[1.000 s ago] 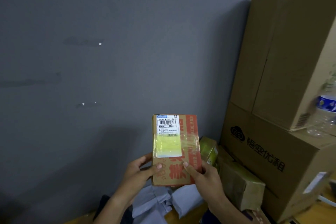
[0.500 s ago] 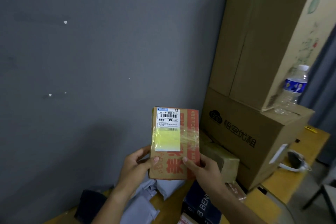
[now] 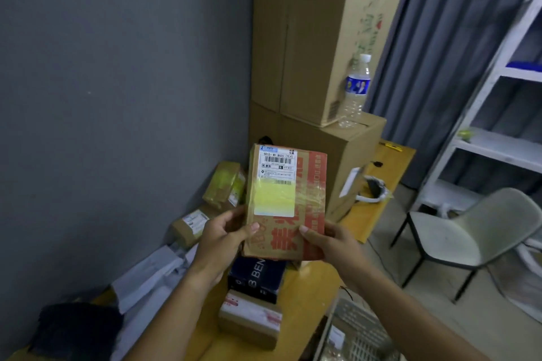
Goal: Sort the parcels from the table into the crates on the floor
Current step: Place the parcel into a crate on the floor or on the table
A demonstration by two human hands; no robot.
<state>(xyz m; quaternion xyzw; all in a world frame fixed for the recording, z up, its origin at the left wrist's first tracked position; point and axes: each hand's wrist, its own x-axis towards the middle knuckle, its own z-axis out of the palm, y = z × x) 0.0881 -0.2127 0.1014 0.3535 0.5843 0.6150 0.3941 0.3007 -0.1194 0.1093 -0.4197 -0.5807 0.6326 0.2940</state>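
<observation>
I hold a brown cardboard parcel [image 3: 286, 202] with red print, a white barcode label and a yellow patch upright above the table. My left hand [image 3: 221, 239] grips its lower left edge, thumb on the front. My right hand [image 3: 331, 243] grips the lower right edge the same way. Below on the yellow table [image 3: 308, 281] lie a dark blue box [image 3: 256, 277], a small taped brown parcel [image 3: 249, 321], grey mailer bags [image 3: 152, 275], a black bag [image 3: 76, 328] and two tape-wrapped parcels [image 3: 225, 184] by the wall. A grey crate [image 3: 356, 331] shows at the bottom.
Two big cardboard boxes [image 3: 311, 38] are stacked at the table's far end, with a water bottle [image 3: 355, 91] on the lower one. A white headset [image 3: 374, 189] lies beside them. A pale chair [image 3: 469, 237] and white shelving [image 3: 498, 141] stand at the right.
The view has swung right and down, bringing the table, chair, shelving and crate into sight. Both hands still hold the parcel the same way.
</observation>
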